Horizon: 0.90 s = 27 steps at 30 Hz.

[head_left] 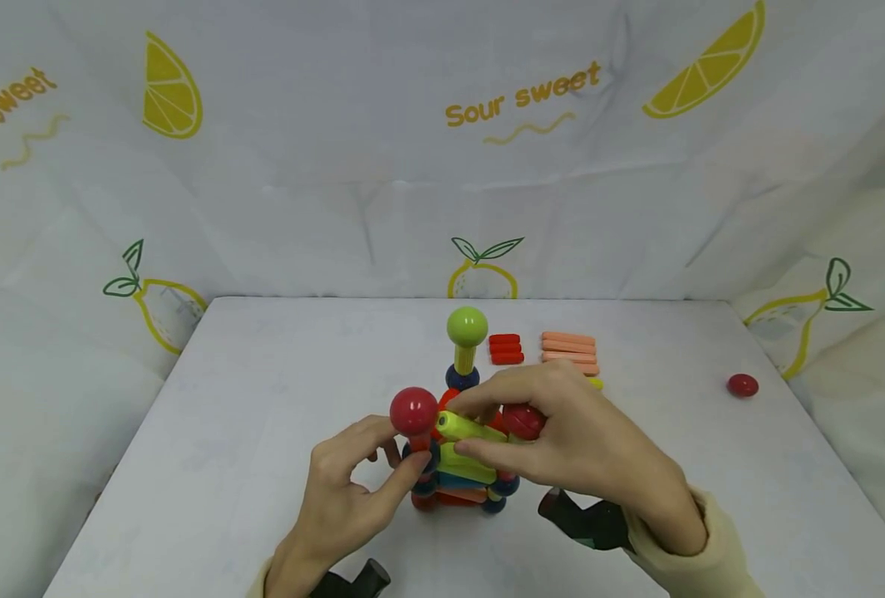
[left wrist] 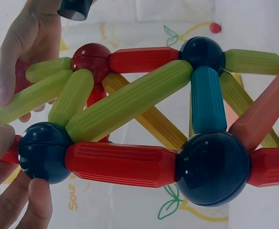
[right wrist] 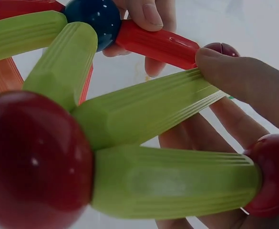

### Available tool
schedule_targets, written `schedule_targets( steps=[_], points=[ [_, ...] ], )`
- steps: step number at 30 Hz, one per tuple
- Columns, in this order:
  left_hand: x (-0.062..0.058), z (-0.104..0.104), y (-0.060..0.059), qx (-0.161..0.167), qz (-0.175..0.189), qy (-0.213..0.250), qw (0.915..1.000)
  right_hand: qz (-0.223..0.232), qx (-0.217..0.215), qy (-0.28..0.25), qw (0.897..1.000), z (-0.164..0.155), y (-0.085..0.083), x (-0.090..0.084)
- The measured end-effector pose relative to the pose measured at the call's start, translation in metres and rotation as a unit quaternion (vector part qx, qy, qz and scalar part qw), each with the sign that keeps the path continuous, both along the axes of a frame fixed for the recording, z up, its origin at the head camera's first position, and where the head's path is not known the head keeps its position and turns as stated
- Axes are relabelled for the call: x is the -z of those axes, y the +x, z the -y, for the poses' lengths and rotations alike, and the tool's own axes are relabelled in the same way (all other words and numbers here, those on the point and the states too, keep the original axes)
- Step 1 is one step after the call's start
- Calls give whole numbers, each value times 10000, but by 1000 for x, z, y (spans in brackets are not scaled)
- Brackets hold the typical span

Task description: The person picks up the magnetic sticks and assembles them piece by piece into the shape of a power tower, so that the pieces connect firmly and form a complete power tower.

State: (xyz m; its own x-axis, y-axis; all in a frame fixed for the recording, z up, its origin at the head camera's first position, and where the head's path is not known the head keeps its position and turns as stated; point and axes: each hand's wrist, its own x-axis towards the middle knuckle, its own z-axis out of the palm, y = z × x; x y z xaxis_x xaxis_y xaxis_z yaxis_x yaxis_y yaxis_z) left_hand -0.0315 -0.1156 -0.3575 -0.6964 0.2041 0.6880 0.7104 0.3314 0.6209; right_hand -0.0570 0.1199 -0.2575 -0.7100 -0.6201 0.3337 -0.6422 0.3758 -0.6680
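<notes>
A tower of magnetic rods and balls stands at the table's middle, its lower rods (head_left: 463, 480) stacked in levels. My left hand (head_left: 363, 482) holds its near left corner, fingers and thumb around a blue ball (left wrist: 44, 152) and the red rod (right wrist: 158, 43) above it. A red ball (head_left: 414, 411) tops that rod. My right hand (head_left: 584, 423) pinches a yellow-green rod (right wrist: 149, 107) between thumb and fingers. This rod slants from a large red ball (right wrist: 36, 160) towards the top left red ball. Another red ball (right wrist: 270, 174), on a second yellow-green rod (right wrist: 177, 181), sits by my right palm.
Behind, a green ball (head_left: 467, 326) tops a yellow rod (head_left: 464, 360). Short red rods (head_left: 505, 349) and salmon rods (head_left: 569, 349) lie at the back, beyond my right hand. One loose red ball (head_left: 743, 384) rests near the table's right edge. A lemon-print curtain (head_left: 382, 166) hangs behind.
</notes>
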Motion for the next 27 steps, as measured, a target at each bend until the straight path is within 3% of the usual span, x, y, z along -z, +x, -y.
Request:
schedule_targets(
  steps=[6,13,18,22,27],
  points=[
    [0,0,0,88,84,-41,9999,-239,-31,51,9997,-1,-2,1],
    [1,3,-1,10,659,-492,9966,-177,21,-125,9998,-6,0,2],
    [1,5,-2,-5,600,-458,9971,-557,93,-508,9971,-12,0,5],
    [-2,9,-2,-312,673,-431,9963,-744,441,-879,9924,-24,2,10],
    [-5,16,-4,-1117,636,-325,9912,-655,817,-1351,9853,-43,3,25]
  ],
)
